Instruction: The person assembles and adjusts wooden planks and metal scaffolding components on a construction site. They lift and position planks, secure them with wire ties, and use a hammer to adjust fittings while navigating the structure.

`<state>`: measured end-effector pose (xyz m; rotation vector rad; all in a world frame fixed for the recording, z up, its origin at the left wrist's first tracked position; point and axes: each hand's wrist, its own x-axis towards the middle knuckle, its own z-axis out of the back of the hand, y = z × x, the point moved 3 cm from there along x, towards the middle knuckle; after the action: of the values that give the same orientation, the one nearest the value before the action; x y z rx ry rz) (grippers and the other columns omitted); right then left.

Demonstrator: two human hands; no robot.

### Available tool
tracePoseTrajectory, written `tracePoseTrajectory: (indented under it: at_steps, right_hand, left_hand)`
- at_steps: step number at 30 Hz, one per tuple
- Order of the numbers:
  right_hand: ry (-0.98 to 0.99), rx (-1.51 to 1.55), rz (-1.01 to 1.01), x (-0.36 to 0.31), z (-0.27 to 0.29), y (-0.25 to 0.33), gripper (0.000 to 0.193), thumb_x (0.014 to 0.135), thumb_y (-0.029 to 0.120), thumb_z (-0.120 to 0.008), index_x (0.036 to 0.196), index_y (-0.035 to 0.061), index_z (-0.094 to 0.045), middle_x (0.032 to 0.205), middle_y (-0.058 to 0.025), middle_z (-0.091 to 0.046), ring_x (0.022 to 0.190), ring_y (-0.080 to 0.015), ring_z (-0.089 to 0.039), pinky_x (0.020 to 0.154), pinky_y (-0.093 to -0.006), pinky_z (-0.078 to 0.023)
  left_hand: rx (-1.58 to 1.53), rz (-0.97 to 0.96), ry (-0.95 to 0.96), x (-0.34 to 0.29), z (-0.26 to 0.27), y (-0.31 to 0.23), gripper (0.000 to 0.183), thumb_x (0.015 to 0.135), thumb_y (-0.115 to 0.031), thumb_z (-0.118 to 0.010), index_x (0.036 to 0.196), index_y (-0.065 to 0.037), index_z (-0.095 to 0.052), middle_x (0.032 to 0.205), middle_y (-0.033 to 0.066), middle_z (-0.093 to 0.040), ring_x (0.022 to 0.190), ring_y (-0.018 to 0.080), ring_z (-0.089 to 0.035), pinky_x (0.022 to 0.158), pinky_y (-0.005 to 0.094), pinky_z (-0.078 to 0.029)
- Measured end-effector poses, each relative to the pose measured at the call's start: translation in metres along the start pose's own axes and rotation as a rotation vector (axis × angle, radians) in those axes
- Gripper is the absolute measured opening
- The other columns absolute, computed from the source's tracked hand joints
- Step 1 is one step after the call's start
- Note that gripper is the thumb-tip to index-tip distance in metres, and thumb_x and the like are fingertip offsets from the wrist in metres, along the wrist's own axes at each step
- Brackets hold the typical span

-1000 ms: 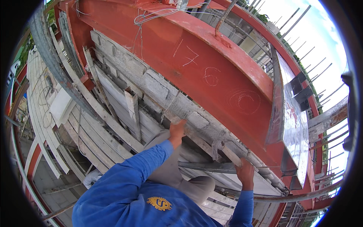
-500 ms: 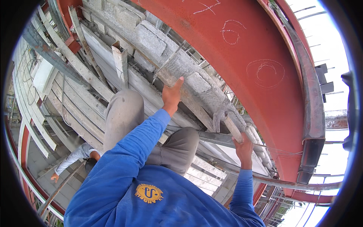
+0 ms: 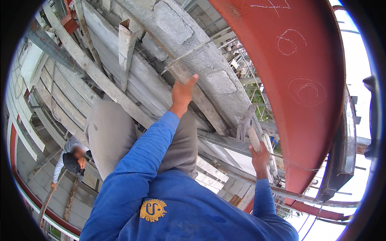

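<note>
My right hand point(image 3: 260, 156) is closed round the pale wooden handle point(image 3: 254, 138) of a claw hammer. The hammer's grey head point(image 3: 244, 122), slightly smeared by motion, is over the lower end of a concrete block wall point(image 3: 220, 81). My left hand point(image 3: 183, 95) grips a long wooden plank point(image 3: 209, 110) lying along the wall's near side. Its thumb points up the wall, and its other fingers are partly hidden. A thin metal rod point(image 3: 197, 49) sticks out across the wall just above this hand.
A large red steel beam point(image 3: 297, 120) with chalk marks curves past on the right. Metal pipes point(image 3: 229, 145) run below the wall's end. Pale boards point(image 3: 66, 100) and a steel post point(image 3: 125, 52) are at the left. Another person point(image 3: 74, 158) is lower down, holding a pole point(image 3: 47, 203).
The view has shifted, and the red beam appears farther right. The hammer head has tilted a little. The person below has raised their head. My left hand keeps its hold on the plank.
</note>
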<state>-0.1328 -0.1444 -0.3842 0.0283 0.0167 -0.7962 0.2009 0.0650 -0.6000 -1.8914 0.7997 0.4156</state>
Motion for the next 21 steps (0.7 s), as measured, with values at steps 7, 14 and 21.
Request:
tracePoseTrajectory:
  at_steps: [7, 14, 21]
  right_hand:
    - [-0.033, -0.062, 0.011, 0.004, -0.002, -0.009, 0.040, 0.088, 0.037, -0.086, 0.105, 0.0052, -0.069, 0.091, -0.0229, -0.073, 0.089, -0.0469, -0.071, 0.076, -0.0539, -0.052]
    - [-0.011, -0.083, -0.030, 0.007, -0.004, -0.008, 0.039, 0.089, 0.037, -0.085, 0.103, 0.0054, -0.068, 0.090, -0.0228, -0.072, 0.088, -0.0475, -0.070, 0.077, -0.0546, -0.051]
    - [0.036, -0.082, -0.146, 0.002, -0.004, -0.003, 0.044, 0.093, 0.041, -0.080, 0.110, 0.0033, -0.066, 0.090, -0.0244, -0.071, 0.091, -0.0503, -0.068, 0.080, -0.0560, -0.051]
  left_hand:
    - [0.008, -0.050, -0.015, -0.002, -0.004, 0.012, 0.082, 0.084, -0.054, -0.090, 0.134, 0.002, -0.057, 0.121, 0.0138, -0.069, 0.105, 0.0211, -0.067, 0.078, 0.0394, -0.061]
    - [0.101, 0.120, -0.144, -0.013, 0.002, 0.009, 0.075, 0.088, -0.052, -0.086, 0.140, -0.004, -0.062, 0.130, 0.0145, -0.075, 0.120, 0.0326, -0.069, 0.104, 0.0421, -0.051]
    - [0.001, 0.006, -0.312, -0.058, 0.008, -0.008, 0.078, 0.085, -0.058, -0.085, 0.141, -0.009, -0.061, 0.124, 0.0153, -0.077, 0.116, 0.0349, -0.071, 0.103, 0.0426, -0.052]
